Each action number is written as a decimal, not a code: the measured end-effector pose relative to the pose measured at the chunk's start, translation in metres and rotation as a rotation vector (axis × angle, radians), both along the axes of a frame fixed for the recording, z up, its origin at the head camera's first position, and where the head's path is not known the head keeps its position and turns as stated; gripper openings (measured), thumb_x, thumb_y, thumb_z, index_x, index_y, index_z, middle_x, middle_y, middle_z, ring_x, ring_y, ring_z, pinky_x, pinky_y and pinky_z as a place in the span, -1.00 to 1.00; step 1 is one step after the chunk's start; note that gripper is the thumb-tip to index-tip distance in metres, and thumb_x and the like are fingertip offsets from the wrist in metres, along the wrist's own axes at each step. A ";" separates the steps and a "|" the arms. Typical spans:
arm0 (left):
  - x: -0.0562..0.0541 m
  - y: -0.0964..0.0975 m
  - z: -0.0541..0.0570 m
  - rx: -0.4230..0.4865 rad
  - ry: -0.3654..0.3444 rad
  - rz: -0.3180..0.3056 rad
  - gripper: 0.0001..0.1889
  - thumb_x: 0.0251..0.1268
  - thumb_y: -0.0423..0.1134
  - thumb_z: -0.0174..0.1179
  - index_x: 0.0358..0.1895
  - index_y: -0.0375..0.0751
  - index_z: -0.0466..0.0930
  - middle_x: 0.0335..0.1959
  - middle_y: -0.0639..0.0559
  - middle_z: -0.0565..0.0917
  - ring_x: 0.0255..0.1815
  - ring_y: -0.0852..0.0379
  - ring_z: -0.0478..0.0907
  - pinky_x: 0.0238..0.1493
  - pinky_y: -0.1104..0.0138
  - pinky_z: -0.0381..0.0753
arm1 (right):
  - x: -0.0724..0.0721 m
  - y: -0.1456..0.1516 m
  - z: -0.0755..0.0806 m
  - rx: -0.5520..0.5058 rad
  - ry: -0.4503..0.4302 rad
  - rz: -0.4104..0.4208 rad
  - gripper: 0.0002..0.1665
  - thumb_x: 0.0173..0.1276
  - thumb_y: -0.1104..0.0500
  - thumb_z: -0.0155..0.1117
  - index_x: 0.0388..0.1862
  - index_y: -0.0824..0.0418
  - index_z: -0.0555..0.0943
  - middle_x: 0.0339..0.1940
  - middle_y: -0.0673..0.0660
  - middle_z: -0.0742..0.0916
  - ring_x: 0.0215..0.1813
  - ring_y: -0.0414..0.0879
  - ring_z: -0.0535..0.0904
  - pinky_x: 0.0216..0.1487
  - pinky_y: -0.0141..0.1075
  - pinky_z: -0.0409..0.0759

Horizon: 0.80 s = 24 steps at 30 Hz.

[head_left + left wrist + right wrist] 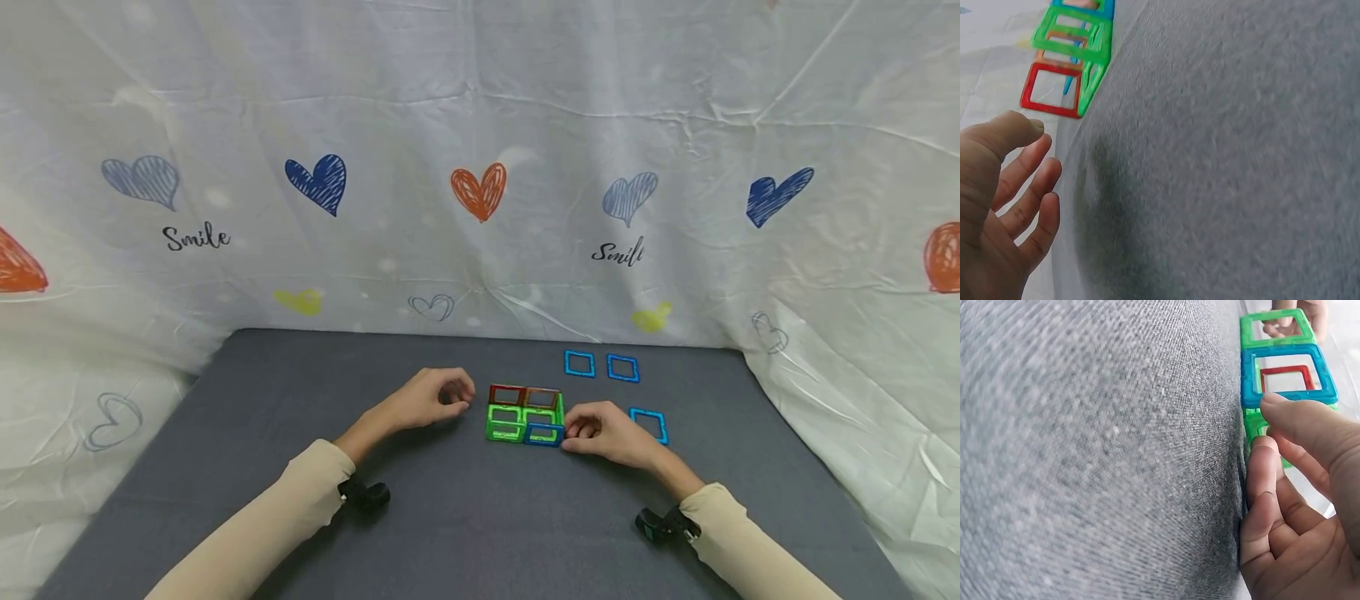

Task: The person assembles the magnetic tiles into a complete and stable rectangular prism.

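Note:
On the dark table stands a small structure of square magnetic tiles, green at the front left and top, with a red tile and an orange one behind. A blue magnetic tile stands upright at its front right. My right hand is at that corner; its thumb lies on the blue tile's edge and curled fingers pinch it from behind, partly hidden. To the left of the structure, my left hand hovers apart from it, fingers loosely bent and holding nothing.
Two blue square tiles lie flat toward the table's back right. Another blue tile lies just beyond my right hand. A white cloth printed with hearts hangs behind the dark grey tabletop.

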State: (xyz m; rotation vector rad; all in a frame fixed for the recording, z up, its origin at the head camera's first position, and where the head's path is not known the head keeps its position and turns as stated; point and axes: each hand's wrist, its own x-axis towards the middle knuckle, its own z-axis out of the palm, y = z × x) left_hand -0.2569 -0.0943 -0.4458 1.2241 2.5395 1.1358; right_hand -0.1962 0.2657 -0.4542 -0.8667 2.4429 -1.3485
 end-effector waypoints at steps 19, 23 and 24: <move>-0.019 -0.003 -0.004 -0.027 -0.023 0.006 -0.85 0.36 -0.45 0.31 -0.06 -0.29 0.65 -0.21 0.03 0.71 -0.24 0.23 0.63 -0.14 0.31 0.63 | 0.001 -0.005 0.001 -0.019 0.028 0.046 -0.91 0.35 0.32 0.44 -0.20 0.27 0.69 -0.39 0.10 0.67 -0.43 -0.11 0.55 -0.43 -0.33 0.51; -0.033 0.008 -0.001 -0.031 -0.013 0.005 -0.85 0.38 -0.42 0.30 -0.04 -0.28 0.66 -0.21 0.03 0.71 -0.24 0.24 0.63 -0.14 0.32 0.63 | 0.000 -0.005 0.001 -0.018 0.036 0.050 -0.91 0.37 0.30 0.44 -0.20 0.27 0.68 -0.39 0.10 0.68 -0.42 -0.08 0.56 -0.42 -0.32 0.51; -0.036 0.011 0.001 -0.033 -0.012 0.009 -0.85 0.39 -0.42 0.30 -0.04 -0.28 0.66 -0.21 0.02 0.71 -0.24 0.23 0.63 -0.14 0.32 0.63 | 0.001 -0.005 0.002 -0.015 0.026 0.044 -0.90 0.37 0.27 0.44 -0.19 0.25 0.69 -0.38 0.10 0.68 -0.41 -0.07 0.57 -0.40 -0.32 0.53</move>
